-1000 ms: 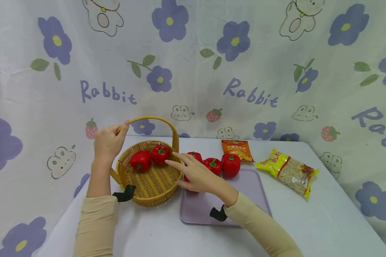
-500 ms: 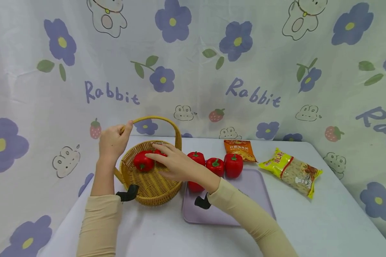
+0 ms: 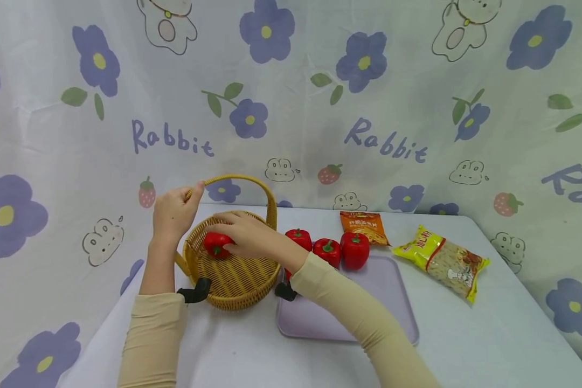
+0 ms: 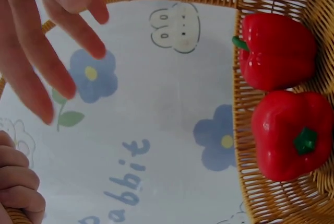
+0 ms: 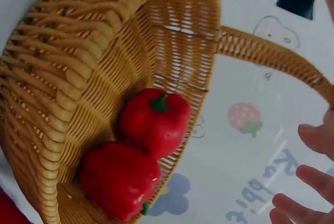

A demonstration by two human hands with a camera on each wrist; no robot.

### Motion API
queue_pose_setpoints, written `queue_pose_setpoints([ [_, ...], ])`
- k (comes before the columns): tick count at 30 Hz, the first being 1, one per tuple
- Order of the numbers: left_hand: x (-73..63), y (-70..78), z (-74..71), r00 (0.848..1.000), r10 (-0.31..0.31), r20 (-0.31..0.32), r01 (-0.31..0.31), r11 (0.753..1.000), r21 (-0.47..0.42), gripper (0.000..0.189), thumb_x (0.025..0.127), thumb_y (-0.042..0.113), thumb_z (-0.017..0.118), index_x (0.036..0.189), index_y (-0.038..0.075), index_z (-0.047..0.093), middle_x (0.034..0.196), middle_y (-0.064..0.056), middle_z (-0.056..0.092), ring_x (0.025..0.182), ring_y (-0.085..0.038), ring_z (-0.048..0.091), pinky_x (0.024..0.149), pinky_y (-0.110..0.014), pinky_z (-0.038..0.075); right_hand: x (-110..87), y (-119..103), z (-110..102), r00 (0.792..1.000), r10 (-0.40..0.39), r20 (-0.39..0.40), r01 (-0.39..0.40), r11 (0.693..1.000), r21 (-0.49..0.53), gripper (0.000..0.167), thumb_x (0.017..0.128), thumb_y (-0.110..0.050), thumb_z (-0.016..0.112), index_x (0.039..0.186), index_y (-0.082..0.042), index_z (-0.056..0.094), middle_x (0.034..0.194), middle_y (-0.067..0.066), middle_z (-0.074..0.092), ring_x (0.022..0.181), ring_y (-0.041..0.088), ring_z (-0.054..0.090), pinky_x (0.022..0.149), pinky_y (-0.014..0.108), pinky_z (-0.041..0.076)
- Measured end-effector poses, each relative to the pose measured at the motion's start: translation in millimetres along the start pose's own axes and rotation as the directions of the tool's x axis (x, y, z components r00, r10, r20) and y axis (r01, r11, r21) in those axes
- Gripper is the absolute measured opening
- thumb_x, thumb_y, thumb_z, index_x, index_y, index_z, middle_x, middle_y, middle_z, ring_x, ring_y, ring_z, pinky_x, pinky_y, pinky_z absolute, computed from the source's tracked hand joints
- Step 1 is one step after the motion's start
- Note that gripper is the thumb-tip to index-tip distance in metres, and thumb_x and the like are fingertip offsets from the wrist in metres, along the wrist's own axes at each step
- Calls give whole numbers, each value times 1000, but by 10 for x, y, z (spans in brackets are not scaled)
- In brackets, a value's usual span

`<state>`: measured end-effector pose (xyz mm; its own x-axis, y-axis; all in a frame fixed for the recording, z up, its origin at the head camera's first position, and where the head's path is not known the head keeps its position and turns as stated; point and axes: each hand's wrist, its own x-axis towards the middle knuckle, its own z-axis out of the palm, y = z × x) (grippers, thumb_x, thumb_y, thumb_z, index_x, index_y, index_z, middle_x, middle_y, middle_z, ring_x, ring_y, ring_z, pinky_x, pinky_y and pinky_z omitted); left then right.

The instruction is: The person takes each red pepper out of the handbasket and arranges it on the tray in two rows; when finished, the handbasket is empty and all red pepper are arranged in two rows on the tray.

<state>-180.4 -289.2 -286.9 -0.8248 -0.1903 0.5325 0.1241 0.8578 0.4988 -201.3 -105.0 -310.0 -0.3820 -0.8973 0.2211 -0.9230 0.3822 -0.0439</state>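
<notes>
My left hand grips the raised handle of a round wicker basket, which stands at the left of the table. Inside the basket, side by side, lie two red bell peppers, one showing in the head view as a red bell pepper. The other red bell pepper is hidden there by my right hand but plain in both wrist views. That right hand hovers over the basket's back half, fingers spread and holding nothing; the left wrist view shows a gap between its fingertips and the peppers.
A lilac tray right of the basket carries several more red bell peppers along its back left. Behind it lies an orange snack bag. A yellow-ended clear bag lies farther right. A patterned curtain hangs behind.
My right hand has moved left, from the basket's right rim to above the peppers in it. The left hand keeps its grip on the handle. The view has shifted slightly.
</notes>
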Motion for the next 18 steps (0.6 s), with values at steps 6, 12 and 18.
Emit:
queue_pose_setpoints([
  [6, 20, 5, -16, 1000, 4, -18, -4, 1000, -3, 58, 92, 53, 36, 55, 8, 33, 49, -5, 32, 47, -19, 25, 41, -29, 18, 219, 83, 95, 999, 27, 45, -21, 992, -122, 44, 90, -18, 58, 132, -26, 48, 137, 0, 42, 121, 21, 41, 99, 32, 32],
  [12, 44, 22, -29, 999, 4, -39, -4, 1000, -2, 58, 92, 53, 37, 55, 9, 34, 49, -4, 31, 47, -18, 25, 41, -28, 17, 418, 167, 148, 990, 103, 92, -92, 988, -123, 40, 90, -17, 55, 129, -27, 52, 134, 0, 46, 118, 22, 43, 98, 36, 33],
  [18, 14, 3, -14, 1000, -11, -25, 11, 1000, 1, 58, 92, 53, 37, 55, 8, 34, 49, -4, 31, 46, -18, 25, 40, -28, 17, 546, 214, 303, 981, 137, 136, -125, 988, -94, 39, 88, -15, 58, 126, -25, 56, 129, -2, 51, 110, 21, 48, 92, 33, 38],
])
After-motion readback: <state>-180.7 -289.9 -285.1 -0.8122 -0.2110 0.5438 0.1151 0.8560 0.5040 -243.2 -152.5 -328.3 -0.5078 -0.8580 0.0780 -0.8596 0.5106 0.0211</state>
